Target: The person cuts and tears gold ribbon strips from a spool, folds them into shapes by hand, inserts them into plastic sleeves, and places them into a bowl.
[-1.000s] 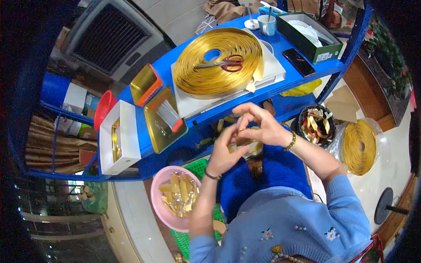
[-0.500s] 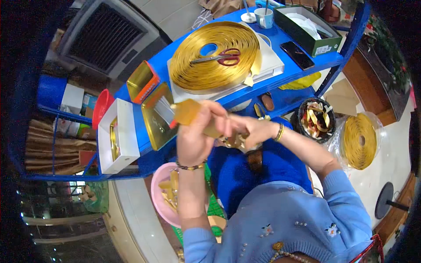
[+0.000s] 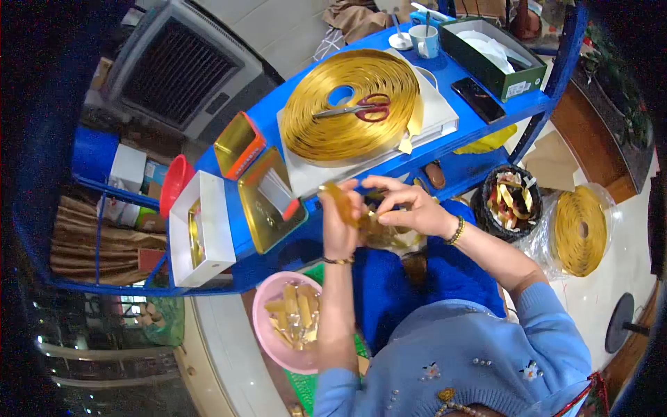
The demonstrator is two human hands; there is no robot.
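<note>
My left hand [image 3: 340,226] is closed around a flat amber-gold piece [image 3: 338,203], which stands up above the fingers. To its right, my right hand [image 3: 417,210] has its thumb and index finger pinched together over the lap; what they hold, if anything, is too small to make out. A clear plastic bag [image 3: 394,238] with yellowish contents lies beneath both hands. Down to the left, a pink basin [image 3: 267,332] holds several wrapped golden pieces. Red-handled scissors [image 3: 373,108] rest on a large gold ribbon coil [image 3: 306,132] on the blue shelf.
Open tins [image 3: 264,233] and a white box [image 3: 220,240] line the shelf's left part. A phone [image 3: 478,99], a cup [image 3: 424,43] and a green box [image 3: 514,83] are at its right. A black bin [image 3: 486,221] and another gold coil [image 3: 581,229] stand on the floor.
My left hand first swung up and left with the amber piece, then came back down beside my right hand. The view has shifted slightly. The bag shows more clearly under the hands.
</note>
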